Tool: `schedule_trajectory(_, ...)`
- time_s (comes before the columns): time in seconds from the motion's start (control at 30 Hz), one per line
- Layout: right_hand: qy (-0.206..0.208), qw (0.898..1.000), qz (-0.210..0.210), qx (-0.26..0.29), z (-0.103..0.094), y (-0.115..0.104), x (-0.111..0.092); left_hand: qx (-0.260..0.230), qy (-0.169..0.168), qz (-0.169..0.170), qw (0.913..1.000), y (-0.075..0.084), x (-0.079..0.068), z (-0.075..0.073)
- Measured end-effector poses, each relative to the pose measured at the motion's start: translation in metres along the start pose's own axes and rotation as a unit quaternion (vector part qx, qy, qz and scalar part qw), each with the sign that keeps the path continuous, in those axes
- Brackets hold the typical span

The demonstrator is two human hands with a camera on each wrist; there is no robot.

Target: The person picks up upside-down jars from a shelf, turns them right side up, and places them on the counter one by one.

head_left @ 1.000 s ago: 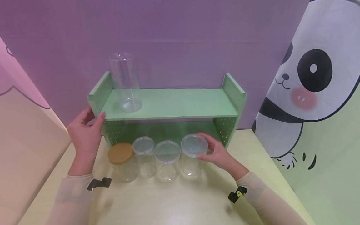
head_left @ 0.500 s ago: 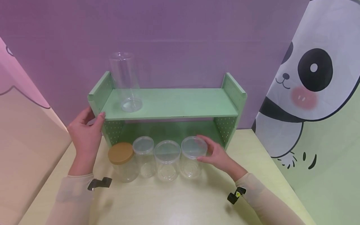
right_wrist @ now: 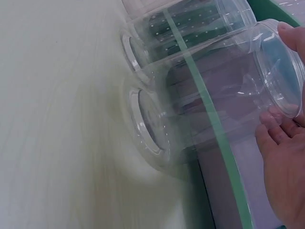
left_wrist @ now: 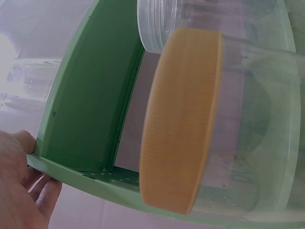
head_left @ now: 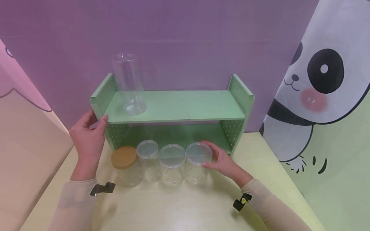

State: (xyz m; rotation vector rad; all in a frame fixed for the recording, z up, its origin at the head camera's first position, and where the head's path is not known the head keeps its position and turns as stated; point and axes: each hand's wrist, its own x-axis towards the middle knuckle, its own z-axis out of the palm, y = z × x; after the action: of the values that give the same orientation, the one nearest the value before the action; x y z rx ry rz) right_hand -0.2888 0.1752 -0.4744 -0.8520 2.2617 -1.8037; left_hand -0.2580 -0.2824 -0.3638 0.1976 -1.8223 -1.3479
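My left hand (head_left: 89, 138) grips the left side panel of a green two-tier shelf (head_left: 185, 106), thumb at the upper board's front corner. My right hand (head_left: 224, 160) holds a clear jar (head_left: 197, 171) around its translucent lid (head_left: 199, 154). In the right wrist view, that jar's base (right_wrist: 147, 124) seems to meet the table. It is rightmost in a row before the shelf, beside a wide clear jar (head_left: 172, 171), a narrower clear jar (head_left: 151, 168) and a jar with an orange-tan lid (head_left: 124, 157). That orange-tan lid fills the middle of the left wrist view.
A tall clear cylinder (head_left: 130, 83) stands at the left end of the upper board. The pale wooden table (head_left: 167, 208) extends in front of the jars. A purple backdrop (head_left: 185, 41) rises behind the shelf, with a panda-printed panel (head_left: 306, 128) on the right.
My right hand has moved down a little with the rightmost jar, whose lid sits lower in the head view. The left hand has stayed on the shelf.
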Motion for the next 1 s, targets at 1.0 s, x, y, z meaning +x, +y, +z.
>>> schedule_trajectory(1.0, 0.177, 0.969, -0.141, -0.097, -0.023, -0.025, -0.012, -0.012, -0.001, -0.003, 0.9999, 0.0, -0.002, 0.001)
